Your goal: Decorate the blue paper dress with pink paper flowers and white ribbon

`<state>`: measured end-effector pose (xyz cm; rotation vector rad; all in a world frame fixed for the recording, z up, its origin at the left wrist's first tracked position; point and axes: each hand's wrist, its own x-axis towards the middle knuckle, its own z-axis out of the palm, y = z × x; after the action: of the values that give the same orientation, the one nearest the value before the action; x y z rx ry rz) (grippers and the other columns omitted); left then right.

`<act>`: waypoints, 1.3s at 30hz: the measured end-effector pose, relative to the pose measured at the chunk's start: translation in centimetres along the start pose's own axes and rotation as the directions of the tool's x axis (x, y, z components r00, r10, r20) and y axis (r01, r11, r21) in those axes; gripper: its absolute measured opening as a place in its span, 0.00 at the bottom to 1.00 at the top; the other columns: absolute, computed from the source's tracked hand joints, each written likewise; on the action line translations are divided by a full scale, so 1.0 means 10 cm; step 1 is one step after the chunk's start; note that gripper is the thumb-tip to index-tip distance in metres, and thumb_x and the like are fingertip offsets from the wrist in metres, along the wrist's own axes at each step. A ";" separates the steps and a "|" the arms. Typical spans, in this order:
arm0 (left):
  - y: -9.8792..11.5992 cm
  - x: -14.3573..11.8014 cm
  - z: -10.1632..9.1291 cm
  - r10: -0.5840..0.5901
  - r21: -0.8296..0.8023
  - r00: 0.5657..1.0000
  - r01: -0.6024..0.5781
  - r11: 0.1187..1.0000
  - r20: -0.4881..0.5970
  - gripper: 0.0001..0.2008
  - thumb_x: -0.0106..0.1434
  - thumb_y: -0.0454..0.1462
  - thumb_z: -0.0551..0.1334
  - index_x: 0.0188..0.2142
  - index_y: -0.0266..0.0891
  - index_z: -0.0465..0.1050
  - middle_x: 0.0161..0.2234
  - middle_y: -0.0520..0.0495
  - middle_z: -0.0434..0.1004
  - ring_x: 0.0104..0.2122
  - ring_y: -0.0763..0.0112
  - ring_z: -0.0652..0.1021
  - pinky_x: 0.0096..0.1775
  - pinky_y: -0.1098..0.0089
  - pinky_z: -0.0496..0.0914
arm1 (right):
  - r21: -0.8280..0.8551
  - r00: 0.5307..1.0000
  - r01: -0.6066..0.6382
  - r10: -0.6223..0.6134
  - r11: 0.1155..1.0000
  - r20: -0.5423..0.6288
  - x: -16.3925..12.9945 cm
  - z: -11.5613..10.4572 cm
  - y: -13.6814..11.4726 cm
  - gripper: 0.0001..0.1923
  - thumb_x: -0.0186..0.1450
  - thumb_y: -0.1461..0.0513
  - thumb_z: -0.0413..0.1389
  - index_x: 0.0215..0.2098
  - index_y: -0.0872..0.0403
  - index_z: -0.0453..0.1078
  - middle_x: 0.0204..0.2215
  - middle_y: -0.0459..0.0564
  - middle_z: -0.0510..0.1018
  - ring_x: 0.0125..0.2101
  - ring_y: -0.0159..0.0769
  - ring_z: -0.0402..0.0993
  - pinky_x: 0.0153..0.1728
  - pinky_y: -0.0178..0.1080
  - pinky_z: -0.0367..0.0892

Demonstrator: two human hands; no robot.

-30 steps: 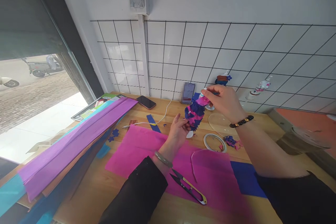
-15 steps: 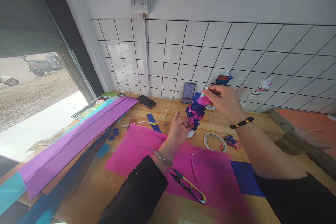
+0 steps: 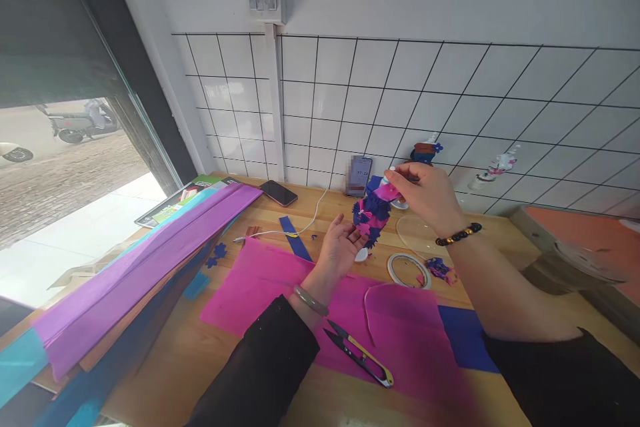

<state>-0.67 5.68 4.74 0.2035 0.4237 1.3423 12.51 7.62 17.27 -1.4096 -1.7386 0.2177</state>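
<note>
A slim ornament (image 3: 374,213) covered in ruffled pink and dark blue paper, with a white top, is held tilted over the table. My right hand (image 3: 425,193) pinches it near the white top between thumb and fingers. Palm up, my left hand (image 3: 341,245) is at its lower end; the fingertips touch the paper there, and the thumb stands apart. Below my hands lies a pink paper sheet (image 3: 280,287), with black-and-yellow thread snips (image 3: 360,353) on it. A small white disc (image 3: 361,255) is just under the ornament.
A tape roll (image 3: 409,271) and paper scraps (image 3: 440,269) lie to the right, near dark blue paper (image 3: 467,337). Purple paper (image 3: 150,267) crosses the left side. Phones (image 3: 279,193) and a white cable (image 3: 314,217) are toward the tiled wall. A white flowered ornament (image 3: 500,163) stands behind.
My left hand has shifted very slightly at the ornament's lower end. My right hand keeps its pinch, and the ornament stays almost where it was.
</note>
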 end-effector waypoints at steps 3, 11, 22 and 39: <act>0.00 0.00 0.00 -0.007 -0.019 1.000 0.007 1.000 -0.009 0.20 0.49 0.28 0.57 0.42 0.40 0.59 0.24 0.53 0.66 0.23 0.74 0.71 0.33 0.68 0.69 | 0.001 1.000 0.011 -0.011 1.000 -0.007 0.00 0.01 0.00 0.18 0.59 0.50 0.51 0.29 0.56 0.71 0.24 0.49 0.75 0.18 0.31 0.67 0.21 0.35 0.62; 0.04 -0.03 0.05 0.031 -0.052 0.999 -0.029 0.998 0.022 0.20 0.50 0.28 0.56 0.43 0.40 0.58 0.24 0.53 0.65 0.22 0.75 0.70 0.32 0.68 0.68 | -0.113 0.995 0.061 -0.070 0.992 -0.077 0.02 0.05 0.00 0.15 0.59 0.52 0.51 0.27 0.54 0.71 0.24 0.49 0.76 0.22 0.34 0.69 0.25 0.37 0.62; 0.04 0.05 -0.04 0.014 -0.038 0.992 -0.019 0.999 -0.129 0.18 0.51 0.29 0.57 0.42 0.40 0.57 0.27 0.50 0.68 0.23 0.74 0.73 0.30 0.71 0.69 | -0.257 0.978 0.126 -0.163 0.958 -0.127 0.05 0.07 -0.05 0.11 0.59 0.56 0.52 0.25 0.54 0.69 0.27 0.50 0.77 0.30 0.38 0.70 0.32 0.39 0.62; 0.01 0.03 -0.03 0.071 0.048 0.997 -0.068 0.996 -0.045 0.23 0.50 0.27 0.57 0.45 0.41 0.54 0.29 0.49 0.71 0.26 0.71 0.76 0.32 0.69 0.70 | -0.285 0.978 0.107 -0.151 0.953 -0.140 0.02 0.08 0.03 0.13 0.60 0.53 0.50 0.28 0.52 0.69 0.28 0.51 0.77 0.32 0.42 0.71 0.32 0.42 0.63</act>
<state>-0.86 6.00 4.42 0.2279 0.4910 1.4084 12.15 8.15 16.74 -1.4574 -1.7671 -0.2140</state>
